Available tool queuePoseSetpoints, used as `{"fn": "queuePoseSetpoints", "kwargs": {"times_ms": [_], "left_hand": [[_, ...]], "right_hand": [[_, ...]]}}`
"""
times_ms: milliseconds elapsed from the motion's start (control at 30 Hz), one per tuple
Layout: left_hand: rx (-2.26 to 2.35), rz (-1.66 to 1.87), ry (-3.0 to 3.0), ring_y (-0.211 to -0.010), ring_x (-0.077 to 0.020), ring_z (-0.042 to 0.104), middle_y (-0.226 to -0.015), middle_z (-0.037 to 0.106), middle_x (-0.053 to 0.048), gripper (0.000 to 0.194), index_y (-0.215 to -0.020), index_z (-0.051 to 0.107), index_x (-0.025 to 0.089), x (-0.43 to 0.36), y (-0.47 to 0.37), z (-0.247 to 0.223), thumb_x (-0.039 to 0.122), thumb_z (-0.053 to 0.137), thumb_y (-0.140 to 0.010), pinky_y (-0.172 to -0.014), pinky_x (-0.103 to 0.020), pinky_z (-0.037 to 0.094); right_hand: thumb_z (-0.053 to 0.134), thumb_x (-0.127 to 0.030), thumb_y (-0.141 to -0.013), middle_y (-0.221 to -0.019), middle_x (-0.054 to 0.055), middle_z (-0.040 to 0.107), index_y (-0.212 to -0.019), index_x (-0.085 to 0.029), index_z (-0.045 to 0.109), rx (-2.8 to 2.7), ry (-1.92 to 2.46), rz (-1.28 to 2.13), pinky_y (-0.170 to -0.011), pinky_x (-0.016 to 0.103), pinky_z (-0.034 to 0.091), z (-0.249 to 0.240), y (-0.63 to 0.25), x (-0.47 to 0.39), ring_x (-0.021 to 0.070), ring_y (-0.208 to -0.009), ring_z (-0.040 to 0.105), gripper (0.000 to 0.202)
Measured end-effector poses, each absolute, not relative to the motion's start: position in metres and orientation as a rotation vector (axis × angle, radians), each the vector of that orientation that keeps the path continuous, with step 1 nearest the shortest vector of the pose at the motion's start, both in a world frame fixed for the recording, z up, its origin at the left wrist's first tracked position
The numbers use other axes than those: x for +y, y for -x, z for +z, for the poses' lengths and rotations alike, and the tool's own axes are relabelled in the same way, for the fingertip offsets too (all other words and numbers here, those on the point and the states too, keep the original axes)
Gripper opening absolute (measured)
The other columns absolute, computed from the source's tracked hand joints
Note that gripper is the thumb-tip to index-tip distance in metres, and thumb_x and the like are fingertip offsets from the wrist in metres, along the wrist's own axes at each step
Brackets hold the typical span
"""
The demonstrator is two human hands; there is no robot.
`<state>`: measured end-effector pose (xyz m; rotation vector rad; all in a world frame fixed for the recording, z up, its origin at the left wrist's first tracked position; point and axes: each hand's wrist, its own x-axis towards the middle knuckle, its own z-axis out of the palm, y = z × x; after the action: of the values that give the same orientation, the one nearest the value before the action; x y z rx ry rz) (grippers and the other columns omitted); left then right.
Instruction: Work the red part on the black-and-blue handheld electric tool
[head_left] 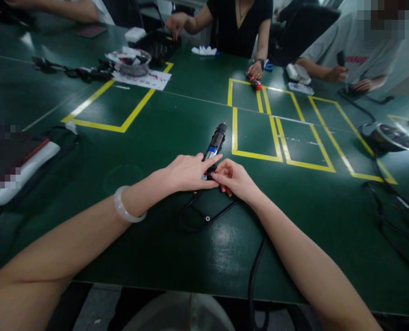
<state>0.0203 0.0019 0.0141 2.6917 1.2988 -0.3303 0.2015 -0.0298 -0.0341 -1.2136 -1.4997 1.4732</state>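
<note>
An electric screwdriver (217, 140) with a black nose, a blue ring and a silver band lies on the green table, its thin bit pointing away from me. Over its near end my left hand (192, 173) is closed, the index finger reaching across the body. Small parts with a bit of red, perhaps wires, show at that end between my fingers. My right hand (234, 179) pinches there, thumb and index together; what it holds is too small to name. A black cable (187, 226) loops below my hands, with a small ring-shaped piece (207, 219) beside it.
Yellow tape outlines (257, 156) mark the green table (149, 257). A metal bowl (138, 62) sits on paper at the back left. Another steel bowl (392, 137) and black cables (383, 216) lie at right. Other people's hands work across the table, one near a red-and-black tool (255, 83).
</note>
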Motion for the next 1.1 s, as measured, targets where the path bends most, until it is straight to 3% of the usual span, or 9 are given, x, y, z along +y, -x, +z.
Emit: {"fn": "queuePoseSetpoints", "kwargs": {"times_ms": [600, 1100], "left_hand": [[1.311, -0.334, -2.709, -0.102, -0.0366, 0.064, -0.125, 0.057, -0.017, 0.080, -0.163, 0.015, 0.031, 0.000, -0.022, 0.016, 0.066, 0.035, -0.094, -0.083, -0.043, 0.048], [1.309, -0.336, -2.704, -0.102, -0.0351, 0.064, -0.126, 0.057, -0.017, 0.084, -0.163, 0.012, 0.033, 0.001, -0.021, 0.015, 0.071, 0.036, -0.092, -0.083, -0.040, 0.047]], "right_hand": [[0.065, -0.033, -0.082, -0.058, -0.008, 0.050, -0.086, -0.021, 0.048, -1.687, 1.288, 1.103, -0.055, 0.024, 0.035, -0.042, -0.198, -0.030, 0.0103, -0.053, 0.046, 0.021], [0.053, -0.029, -0.089, -0.060, -0.005, 0.052, -0.083, -0.021, 0.052, -1.700, 1.249, 1.108, -0.053, 0.023, 0.037, -0.041, -0.199, -0.033, 0.0103, -0.053, 0.050, 0.010]]}}
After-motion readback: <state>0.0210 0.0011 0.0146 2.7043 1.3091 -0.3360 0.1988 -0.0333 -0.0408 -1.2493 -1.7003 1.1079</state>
